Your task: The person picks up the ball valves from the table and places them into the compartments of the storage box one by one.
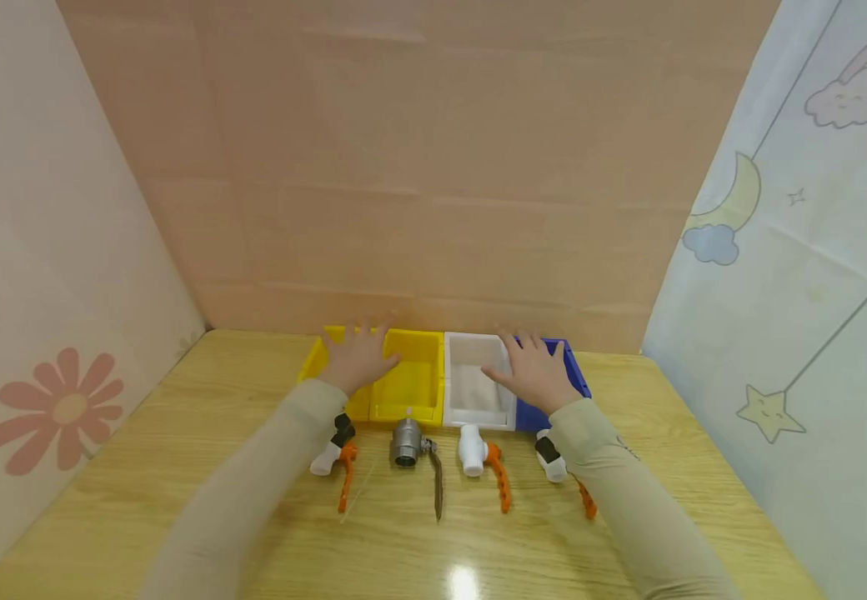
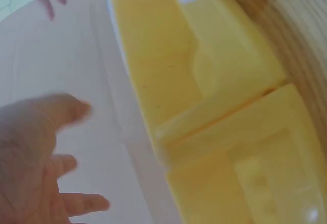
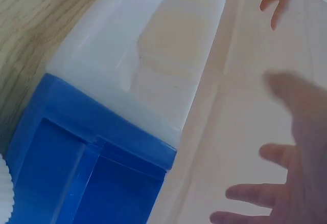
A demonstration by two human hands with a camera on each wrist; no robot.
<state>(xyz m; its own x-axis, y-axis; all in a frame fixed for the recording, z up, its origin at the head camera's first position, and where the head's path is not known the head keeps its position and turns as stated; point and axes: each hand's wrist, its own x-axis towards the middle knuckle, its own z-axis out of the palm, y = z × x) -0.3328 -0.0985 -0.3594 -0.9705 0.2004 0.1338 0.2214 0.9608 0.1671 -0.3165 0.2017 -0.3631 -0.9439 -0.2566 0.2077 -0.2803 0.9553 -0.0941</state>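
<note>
My left hand (image 1: 357, 362), fingers spread, hovers above two yellow bins (image 1: 407, 410) in the head view. With its fingers apart too, my right hand (image 1: 537, 375) is over the white bin (image 1: 478, 417) and the blue bin (image 1: 579, 379). Neither hand holds anything. In front of the bins lie a metal ball valve (image 1: 406, 442) with a long lever and a white plastic ball valve (image 1: 472, 452) with an orange handle. Partly hidden by my sleeves are two white-and-black valves with orange handles, one at left (image 1: 326, 458) and one at right (image 1: 553, 460).
The bins stand side by side on a wooden table (image 1: 201, 417), near the brown back wall (image 1: 418, 192). Printed sheets flank the table, one with a flower (image 1: 69, 408), another with a star (image 1: 771, 412).
</note>
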